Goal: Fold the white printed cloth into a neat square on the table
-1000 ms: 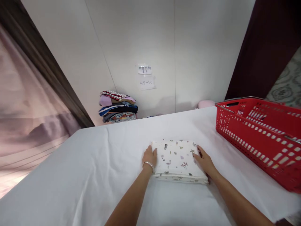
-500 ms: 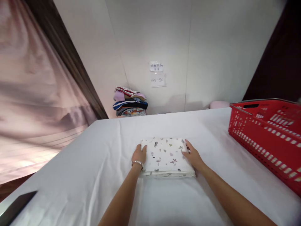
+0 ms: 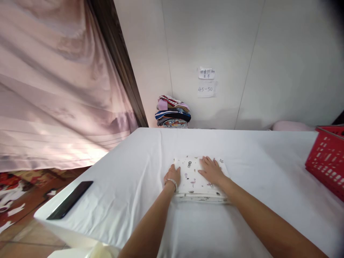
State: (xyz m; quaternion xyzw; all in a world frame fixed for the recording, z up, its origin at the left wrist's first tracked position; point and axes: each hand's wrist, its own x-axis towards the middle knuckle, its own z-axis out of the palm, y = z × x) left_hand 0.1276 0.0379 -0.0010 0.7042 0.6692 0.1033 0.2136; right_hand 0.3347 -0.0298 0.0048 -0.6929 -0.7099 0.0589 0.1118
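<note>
A folded white cloth (image 3: 192,179) printed with small plants and a flamingo lies flat on the white-covered table (image 3: 129,172). My left hand (image 3: 172,175), with a bracelet at the wrist, rests against the cloth's left edge. Its thumb lies over the edge, apart from the other fingers, which point away from me. On top of the cloth, towards its right side, my right hand (image 3: 212,171) lies flat with the fingers spread. Several folded layers show along the near edge.
A red plastic basket (image 3: 326,157) stands at the table's right. A dark flat object (image 3: 70,200) lies near the left corner. Behind the far edge are a stack of folded clothes (image 3: 173,114) and a wall with paper labels (image 3: 206,89). A pink curtain (image 3: 61,82) hangs left.
My right hand has moved from the cloth's right edge onto its top and spread flat. My left hand stays at the left edge. The view has turned left.
</note>
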